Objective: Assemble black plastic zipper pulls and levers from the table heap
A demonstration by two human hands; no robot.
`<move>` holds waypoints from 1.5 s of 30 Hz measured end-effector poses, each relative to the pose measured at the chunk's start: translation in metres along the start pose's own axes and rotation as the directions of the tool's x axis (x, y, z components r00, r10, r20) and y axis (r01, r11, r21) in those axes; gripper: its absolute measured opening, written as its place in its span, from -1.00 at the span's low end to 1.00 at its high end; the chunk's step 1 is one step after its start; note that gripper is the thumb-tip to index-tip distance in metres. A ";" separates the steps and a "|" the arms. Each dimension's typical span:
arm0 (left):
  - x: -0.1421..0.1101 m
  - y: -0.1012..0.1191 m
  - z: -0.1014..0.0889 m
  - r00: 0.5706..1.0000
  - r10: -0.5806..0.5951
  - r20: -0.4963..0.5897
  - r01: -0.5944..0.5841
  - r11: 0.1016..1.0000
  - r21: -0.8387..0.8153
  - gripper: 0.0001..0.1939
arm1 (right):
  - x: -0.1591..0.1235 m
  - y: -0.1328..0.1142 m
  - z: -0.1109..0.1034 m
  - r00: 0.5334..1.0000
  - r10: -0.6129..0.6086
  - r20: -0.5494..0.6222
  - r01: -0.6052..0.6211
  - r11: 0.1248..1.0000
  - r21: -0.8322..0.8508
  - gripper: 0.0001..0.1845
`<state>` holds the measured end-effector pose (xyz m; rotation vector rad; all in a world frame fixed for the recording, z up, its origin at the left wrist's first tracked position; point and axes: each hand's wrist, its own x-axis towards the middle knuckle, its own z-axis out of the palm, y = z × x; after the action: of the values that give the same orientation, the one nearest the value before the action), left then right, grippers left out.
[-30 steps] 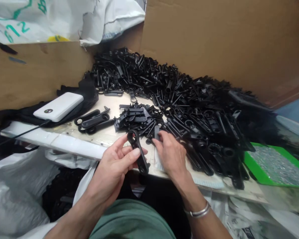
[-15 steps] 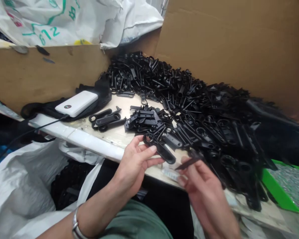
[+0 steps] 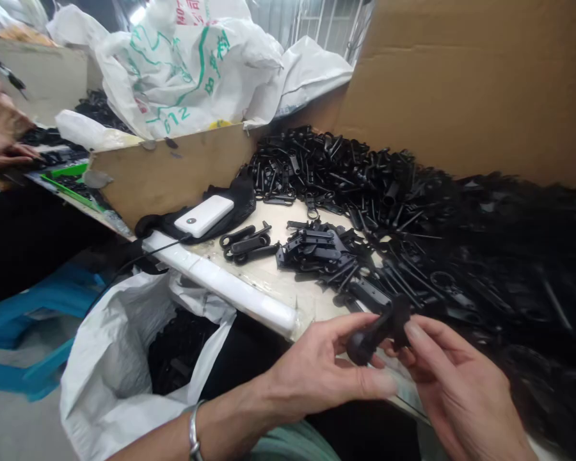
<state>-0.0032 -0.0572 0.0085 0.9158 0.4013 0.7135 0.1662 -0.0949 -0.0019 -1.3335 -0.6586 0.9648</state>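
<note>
Gripping left hand [image 3: 329,362]: fingers around black part [image 3: 369,338] — thumb stretched below.
Pinching right hand [image 3: 461,378]: close beside left — thumb on dark piece [image 3: 401,315].

The long part [image 3: 370,336] is black with a dull surface, slender along its body and swelling into a rounded knob at its lower left end; it is held up off the counter [image 3: 269,282] near the front edge, tilted so that it rises to the right. The flat piece [image 3: 401,312], also black and matte, is held roughly upright at the long part's upper right end, where the 2 overlap in view, their finer details blurred and whether they are joined unclear.
</note>
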 end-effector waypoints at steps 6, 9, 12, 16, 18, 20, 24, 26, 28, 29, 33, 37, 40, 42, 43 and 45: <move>0.006 0.000 -0.003 0.991 -0.114 0.074 0.124 0.980 -0.158 -0.59 | 0.002 -0.001 0.009 0.986 -0.167 0.009 0.167 0.977 -0.129 -0.78; 0.013 -0.007 -0.001 0.991 -0.127 -0.045 0.114 0.970 -0.214 -0.68 | -0.001 -0.003 0.006 0.982 -0.188 -0.016 0.187 0.981 -0.045 -0.82; 0.017 -0.012 0.002 0.986 -0.114 -0.122 0.080 0.965 -0.249 -0.67 | -0.011 -0.003 0.003 0.991 -0.095 -0.099 0.102 0.992 0.069 -0.74; 0.022 -0.016 0.005 0.990 -0.080 -0.120 0.045 0.961 -0.272 -0.61 | -0.023 0.002 0.009 0.995 0.012 -0.101 0.000 0.993 0.117 -0.70; 0.024 -0.018 0.006 0.993 -0.064 -0.102 0.035 0.965 -0.260 -0.60 | -0.023 0.006 0.014 0.996 0.007 -0.088 0.002 0.995 0.104 -0.72; 0.025 -0.019 0.007 0.993 -0.055 -0.107 0.029 0.971 -0.239 -0.60 | -0.020 0.011 0.016 0.997 -0.036 -0.071 0.041 0.997 0.069 -0.75; 0.025 -0.022 0.006 0.992 -0.037 -0.123 0.013 0.982 -0.190 -0.58 | -0.014 0.015 0.018 0.988 -0.130 -0.080 0.126 0.990 -0.056 -0.76; 0.025 -0.023 0.005 0.992 -0.013 -0.124 -0.007 0.987 -0.163 -0.58 | -0.014 0.013 0.019 0.982 -0.170 -0.080 0.156 0.976 -0.150 -0.76; 0.025 -0.024 0.004 0.991 0.015 -0.133 -0.031 0.992 -0.123 -0.58 | -0.015 0.008 0.021 0.977 -0.200 -0.080 0.174 0.952 -0.253 -0.76; 0.025 -0.024 0.004 0.989 0.029 -0.144 -0.043 0.994 -0.096 -0.58 | -0.016 0.006 0.023 0.974 -0.210 -0.083 0.177 0.938 -0.299 -0.77; 0.024 -0.023 0.002 0.985 0.080 -0.156 -0.077 0.997 0.025 -0.60 | -0.017 -0.002 0.027 0.972 -0.227 -0.068 0.180 0.894 -0.410 -0.78; 0.022 -0.024 0.000 0.988 0.113 -0.101 -0.104 0.991 0.089 -0.53 | -0.017 -0.002 0.027 0.983 -0.184 -0.015 0.161 0.892 -0.422 -0.77; 0.019 -0.024 -0.004 0.975 0.187 -0.121 -0.156 0.960 0.231 -0.54 | -0.014 -0.001 0.023 0.989 -0.140 0.038 0.143 0.897 -0.419 -0.71; 0.016 -0.022 -0.006 0.965 0.230 -0.122 -0.165 0.903 0.396 -0.54 | -0.011 -0.002 0.020 0.985 -0.161 0.055 0.168 0.877 -0.450 -0.67; 0.015 -0.021 -0.007 0.962 0.249 -0.113 -0.166 0.861 0.481 -0.53 | -0.010 -0.002 0.019 0.983 -0.171 0.070 0.184 0.874 -0.450 -0.63; 0.012 -0.019 -0.007 0.958 0.273 -0.084 -0.169 0.779 0.604 -0.53 | -0.008 -0.003 0.018 0.979 -0.164 0.122 0.199 0.908 -0.370 -0.54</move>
<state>0.0086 -0.0524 -0.0117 1.5240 0.6985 0.9077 0.1481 -0.0929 0.0046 -1.5410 -1.0612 0.7700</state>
